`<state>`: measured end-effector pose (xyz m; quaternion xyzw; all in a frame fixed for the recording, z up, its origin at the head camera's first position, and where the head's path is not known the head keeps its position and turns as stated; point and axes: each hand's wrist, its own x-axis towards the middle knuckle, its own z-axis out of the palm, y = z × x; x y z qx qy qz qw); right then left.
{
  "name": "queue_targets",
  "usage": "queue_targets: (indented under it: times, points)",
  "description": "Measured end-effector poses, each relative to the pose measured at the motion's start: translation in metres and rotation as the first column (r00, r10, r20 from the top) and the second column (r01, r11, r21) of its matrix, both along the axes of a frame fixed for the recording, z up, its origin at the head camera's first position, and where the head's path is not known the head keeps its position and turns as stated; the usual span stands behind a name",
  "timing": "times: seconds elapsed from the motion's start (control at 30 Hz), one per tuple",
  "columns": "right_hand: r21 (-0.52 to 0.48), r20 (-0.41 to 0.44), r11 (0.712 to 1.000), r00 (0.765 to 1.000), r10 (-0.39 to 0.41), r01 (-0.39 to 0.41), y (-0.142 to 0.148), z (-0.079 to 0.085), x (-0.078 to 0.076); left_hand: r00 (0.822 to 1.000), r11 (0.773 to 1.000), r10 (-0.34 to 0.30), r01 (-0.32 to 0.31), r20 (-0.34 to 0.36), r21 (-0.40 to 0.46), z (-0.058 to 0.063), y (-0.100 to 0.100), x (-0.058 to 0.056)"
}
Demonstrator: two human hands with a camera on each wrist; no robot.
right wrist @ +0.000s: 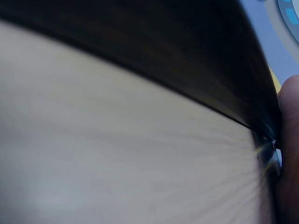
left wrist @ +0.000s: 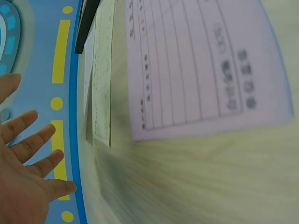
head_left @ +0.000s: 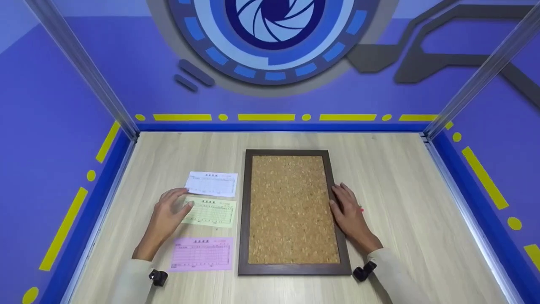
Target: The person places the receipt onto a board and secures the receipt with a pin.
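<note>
A corkboard (head_left: 293,211) in a dark brown wooden frame lies on the table. Along its left side lie three printed form slips: a white slip (head_left: 213,184), a green slip (head_left: 215,212) and a pink slip (head_left: 202,254). My left hand (head_left: 165,217) is held with fingers and thumb apart at the left ends of the white and green slips, and the left wrist view shows it holding nothing. On the board's right edge rests my right hand (head_left: 349,212), thumb and fingertips against the frame. A small red thing (head_left: 361,209) shows beside that hand.
The wood-patterned table (head_left: 392,169) is bounded by a blue back wall (head_left: 270,105) and two blue side walls with yellow markings. Metal posts stand at the back corners. A small black camera sits at each wrist.
</note>
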<state>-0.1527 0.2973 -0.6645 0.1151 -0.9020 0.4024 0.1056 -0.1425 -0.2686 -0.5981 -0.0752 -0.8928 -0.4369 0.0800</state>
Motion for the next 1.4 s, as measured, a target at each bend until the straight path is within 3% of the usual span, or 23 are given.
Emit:
queue_targets:
  times: [0.7,0.9,1.13,1.4]
  points:
    - [0.013,-0.02,1.0,1.0,-0.003,0.004,-0.001,-0.001,-0.001,0.994,0.999,0.035,-0.035,0.099,-0.003,-0.023,-0.019,0.001]
    - [0.009,0.013,1.0,1.0,-0.003,0.003,0.0,0.001,0.001,0.993,0.999,0.035,-0.034,0.112,-0.008,-0.028,-0.024,0.003]
    - [0.009,0.047,1.0,0.999,-0.001,0.001,0.0,0.002,0.001,0.995,1.0,0.018,-0.019,0.093,0.006,-0.034,-0.03,-0.005]
    - [0.015,0.038,1.0,0.999,-0.004,0.003,0.0,0.002,0.0,0.996,0.999,0.041,-0.04,0.078,-0.006,-0.041,-0.031,-0.014]
